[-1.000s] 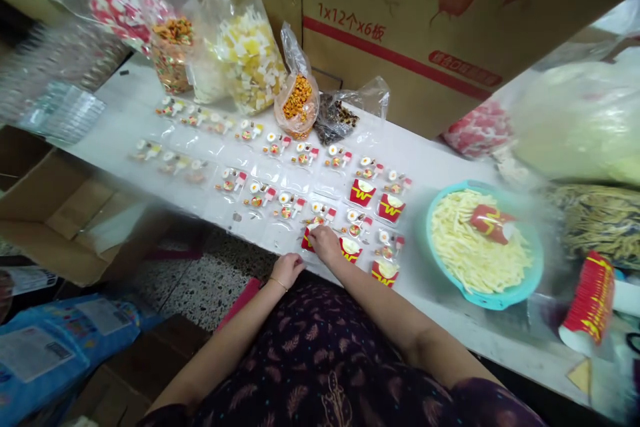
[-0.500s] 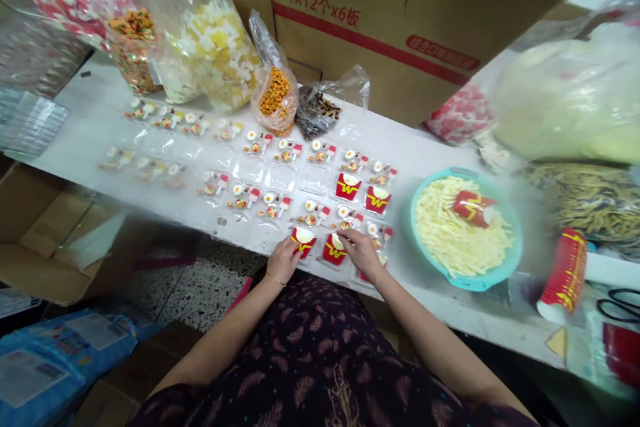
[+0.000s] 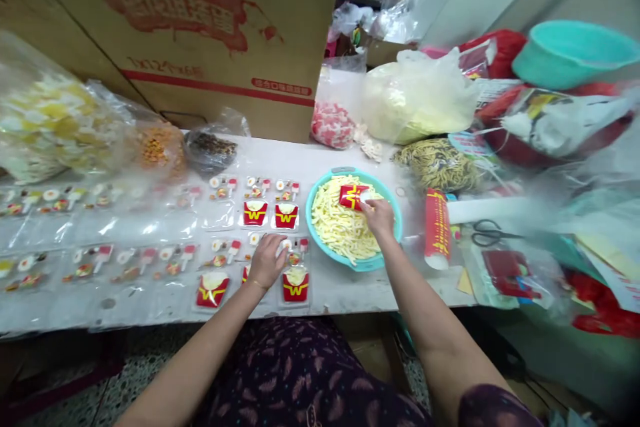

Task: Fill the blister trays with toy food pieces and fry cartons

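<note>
My right hand [image 3: 379, 217] reaches over the turquoise bowl [image 3: 314, 240]. Its fingertips close on the white-edged end of a small red fries carton [image 3: 353, 197] with a yellow W-like mark. That carton lies on a heap of pale miniature fries [image 3: 334, 223]. Above the clear plastic packs at the front, my left hand [image 3: 269, 260] hovers with fingers bent and apart, apparently empty. It partly hides one filled carton. Other filled red cartons sit in packs to its left [image 3: 212, 290], to its right [image 3: 296, 285] and behind it [image 3: 255, 212].
Rows of clear packs with tiny food pieces [image 3: 85, 263] extend leftward. Behind them stand bags of small pieces [image 3: 160, 147] and a large cardboard box [image 3: 215, 80]. Right of the bowl lie a red printed roll [image 3: 437, 230], black scissors [image 3: 489, 233] and a bag of brownish strands [image 3: 440, 163].
The view has swung right. My right hand has left the front packs and reached the carton in the bowl. My left hand has shifted right, off the left carton.
</note>
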`<state>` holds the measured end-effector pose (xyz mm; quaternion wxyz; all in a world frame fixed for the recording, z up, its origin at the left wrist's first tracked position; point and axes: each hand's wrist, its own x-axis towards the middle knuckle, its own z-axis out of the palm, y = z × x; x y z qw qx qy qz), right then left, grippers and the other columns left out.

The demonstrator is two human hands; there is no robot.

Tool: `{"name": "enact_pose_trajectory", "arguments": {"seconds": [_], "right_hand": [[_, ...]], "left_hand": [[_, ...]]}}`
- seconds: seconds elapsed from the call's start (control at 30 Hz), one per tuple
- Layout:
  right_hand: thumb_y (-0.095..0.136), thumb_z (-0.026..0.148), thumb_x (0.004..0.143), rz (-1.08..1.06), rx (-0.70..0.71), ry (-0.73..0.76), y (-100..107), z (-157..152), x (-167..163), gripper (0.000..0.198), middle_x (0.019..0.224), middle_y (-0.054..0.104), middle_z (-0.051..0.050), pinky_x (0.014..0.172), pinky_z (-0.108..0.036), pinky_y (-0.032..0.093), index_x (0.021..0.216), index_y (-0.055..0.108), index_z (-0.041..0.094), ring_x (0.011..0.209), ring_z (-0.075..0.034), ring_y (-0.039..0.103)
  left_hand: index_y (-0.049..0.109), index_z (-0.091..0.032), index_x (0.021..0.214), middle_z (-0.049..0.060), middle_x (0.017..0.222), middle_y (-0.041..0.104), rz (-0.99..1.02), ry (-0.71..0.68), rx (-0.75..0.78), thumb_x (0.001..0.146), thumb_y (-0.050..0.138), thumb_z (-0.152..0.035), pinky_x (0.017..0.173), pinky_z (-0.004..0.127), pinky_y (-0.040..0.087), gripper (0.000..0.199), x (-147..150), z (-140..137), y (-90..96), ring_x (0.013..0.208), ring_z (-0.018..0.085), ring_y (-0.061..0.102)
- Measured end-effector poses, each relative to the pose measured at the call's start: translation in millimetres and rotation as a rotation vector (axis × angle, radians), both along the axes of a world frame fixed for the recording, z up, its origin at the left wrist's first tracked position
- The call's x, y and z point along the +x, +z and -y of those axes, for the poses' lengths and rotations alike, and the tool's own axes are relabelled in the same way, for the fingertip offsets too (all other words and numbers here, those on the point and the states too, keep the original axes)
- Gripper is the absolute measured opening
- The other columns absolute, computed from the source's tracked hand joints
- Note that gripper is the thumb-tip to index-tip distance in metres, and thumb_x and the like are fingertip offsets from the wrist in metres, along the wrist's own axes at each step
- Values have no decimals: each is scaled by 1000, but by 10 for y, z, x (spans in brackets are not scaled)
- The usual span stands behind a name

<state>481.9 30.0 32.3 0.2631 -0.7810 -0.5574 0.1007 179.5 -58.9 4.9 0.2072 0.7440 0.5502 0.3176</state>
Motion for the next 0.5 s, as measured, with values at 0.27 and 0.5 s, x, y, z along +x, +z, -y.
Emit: {"name": "enact_pose_trajectory", "arguments": {"seconds": [0.27,0.5], "right_hand": [[51,24,73,-167,-17,321,134,147,-44,19,66,58,-2,64,-25,36,60,62,16,66,-14,50],[50,21,74,-177,33,430,258,574,95,22,63,57,-2,64,-24,36,55,59,17,65,-13,49]], "left_hand": [[31,-12,127,17,129,38,-223,-145,78,63,66,-35,96,46,31,76,1316,-492,414,120,31,32],[36,-14,121,12,104,52,-248,-154,-29,58,68,-39,85,41,41,75,1447,-446,320,99,27,48]]}}
